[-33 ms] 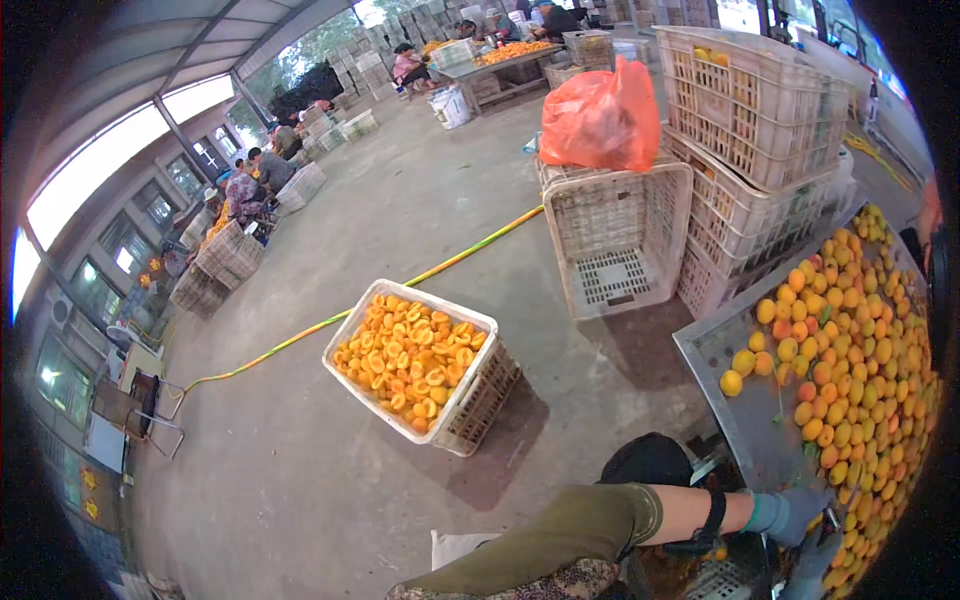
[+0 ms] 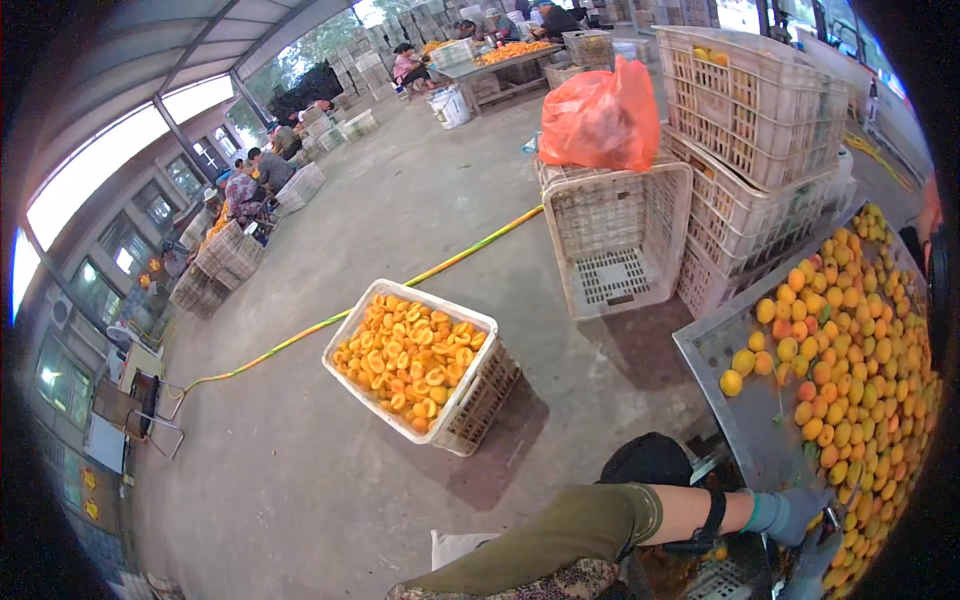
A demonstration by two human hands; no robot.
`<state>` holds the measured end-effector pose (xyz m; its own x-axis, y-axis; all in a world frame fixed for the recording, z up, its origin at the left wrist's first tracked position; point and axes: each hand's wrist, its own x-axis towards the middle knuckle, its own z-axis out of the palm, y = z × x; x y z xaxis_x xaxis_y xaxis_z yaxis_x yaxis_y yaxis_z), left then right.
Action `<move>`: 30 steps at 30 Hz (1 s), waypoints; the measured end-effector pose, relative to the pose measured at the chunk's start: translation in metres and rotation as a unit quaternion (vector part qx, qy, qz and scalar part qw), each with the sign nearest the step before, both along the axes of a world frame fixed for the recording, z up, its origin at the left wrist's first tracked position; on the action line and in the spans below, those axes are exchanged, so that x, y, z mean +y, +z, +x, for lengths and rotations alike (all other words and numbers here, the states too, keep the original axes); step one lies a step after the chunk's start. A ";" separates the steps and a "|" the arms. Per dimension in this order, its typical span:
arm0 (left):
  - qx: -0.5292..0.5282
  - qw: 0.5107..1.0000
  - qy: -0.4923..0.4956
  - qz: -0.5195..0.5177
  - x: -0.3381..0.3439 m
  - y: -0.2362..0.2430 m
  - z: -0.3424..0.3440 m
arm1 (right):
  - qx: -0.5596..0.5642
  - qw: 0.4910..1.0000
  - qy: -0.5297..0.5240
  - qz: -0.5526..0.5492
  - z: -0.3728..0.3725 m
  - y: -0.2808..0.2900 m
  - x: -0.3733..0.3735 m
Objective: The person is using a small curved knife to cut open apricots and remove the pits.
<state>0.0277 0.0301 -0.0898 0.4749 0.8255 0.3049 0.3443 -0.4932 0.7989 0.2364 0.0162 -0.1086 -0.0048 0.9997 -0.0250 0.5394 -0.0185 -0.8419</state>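
My left hand [image 2: 795, 513], in a blue-grey glove, reaches to the lower right from an olive sleeve, with a black strap on the bare forearm. Its fingers are curled on a small metal tool [image 2: 828, 519] at the edge of a metal sorting tray [image 2: 710, 355], beside many whole yellow-orange apricots [image 2: 840, 400]. A blue-grey shape below it may be my right hand, but it is too hidden to tell. A white crate [image 2: 493, 400] of halved, pitted apricots [image 2: 400, 360] stands on the concrete floor.
Stacked crates [image 2: 750, 110], an empty crate on its side [image 2: 615, 240] and an orange plastic bag [image 2: 600, 120] stand behind the tray. A hose [image 2: 450, 262] crosses the floor. Chairs [image 2: 130, 420] stand at left; co-workers [image 2: 275, 170] sit among crates and tables farther back.
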 end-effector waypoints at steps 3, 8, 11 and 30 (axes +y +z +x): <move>0.071 0.993 -0.063 -0.077 0.003 0.031 0.003 | -0.003 0.999 -0.041 0.011 0.018 -0.004 -0.015; 0.032 0.993 -0.054 -0.103 0.007 0.029 -0.015 | -0.015 1.000 0.004 -0.004 0.015 -0.013 0.000; 0.010 0.999 -0.034 -0.015 0.001 0.024 -0.015 | -0.020 1.000 0.008 -0.008 0.021 -0.018 0.002; -0.127 0.972 0.185 -0.072 0.012 0.051 -0.013 | -0.042 0.999 0.030 0.016 0.029 -0.017 -0.006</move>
<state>0.0146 0.0420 -0.0390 0.0628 0.9679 0.2432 0.2592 -0.2511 0.9326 0.2656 0.0103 -0.1255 -0.0642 0.9979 0.0046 0.6069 0.0428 -0.7936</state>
